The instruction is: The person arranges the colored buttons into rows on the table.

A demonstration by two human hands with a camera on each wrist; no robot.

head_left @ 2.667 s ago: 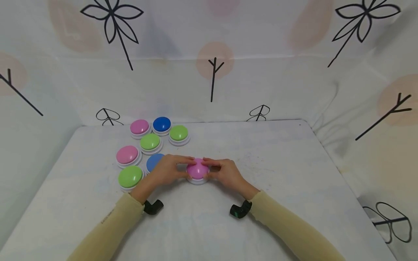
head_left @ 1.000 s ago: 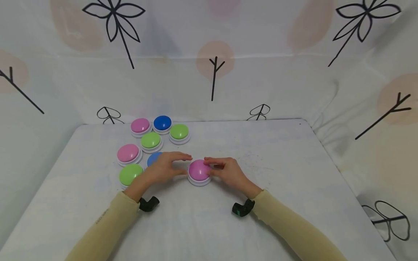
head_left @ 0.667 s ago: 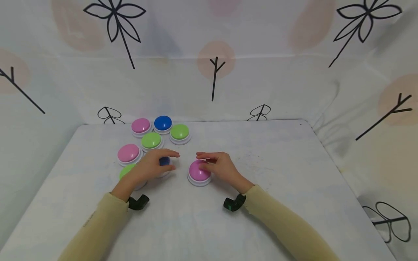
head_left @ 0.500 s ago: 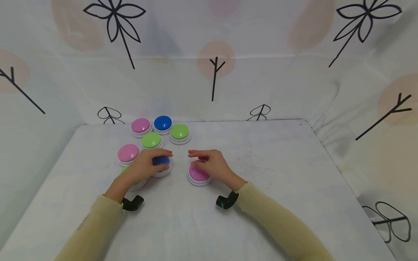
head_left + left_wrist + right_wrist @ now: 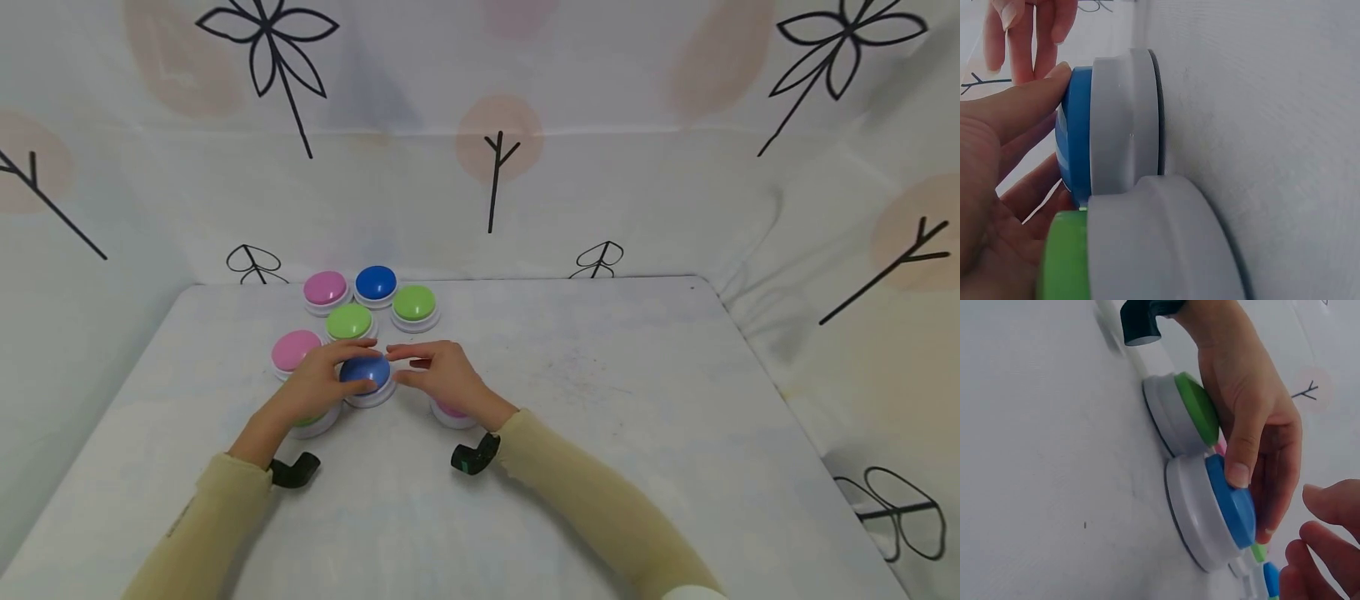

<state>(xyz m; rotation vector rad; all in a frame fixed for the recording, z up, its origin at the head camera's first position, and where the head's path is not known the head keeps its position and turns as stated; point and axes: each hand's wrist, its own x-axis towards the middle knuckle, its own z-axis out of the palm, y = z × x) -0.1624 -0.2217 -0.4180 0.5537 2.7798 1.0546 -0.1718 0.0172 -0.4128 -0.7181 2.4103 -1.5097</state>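
A round blue push button (image 5: pixel 363 374) with a white base sits flat on the table. My left hand (image 5: pixel 306 390) holds its dome from the left, thumb on the near side and fingers on the far side; the right wrist view shows that thumb on the blue dome (image 5: pixel 1233 506). Just right of the button, my right hand (image 5: pixel 444 375) hovers with fingers extended and a gap between thumb and fingers, holding nothing. Below the right wrist, a pink push button (image 5: pixel 450 414) is mostly hidden. A green push button (image 5: pixel 1066 259) stands against the blue one, largely covered by my left hand in the head view.
Behind the hands stand more push buttons: green (image 5: pixel 349 321), another green (image 5: pixel 414 303), dark blue (image 5: pixel 376 283) and pink (image 5: pixel 326 288). A second pink button (image 5: pixel 294 348) is left of them. The white table (image 5: pixel 675 417) meets patterned cloth walls (image 5: pixel 420 192).
Both hands have left the pink button in the middle and moved left. The left hand has come onto the blue button; the right hand has followed to its right side.
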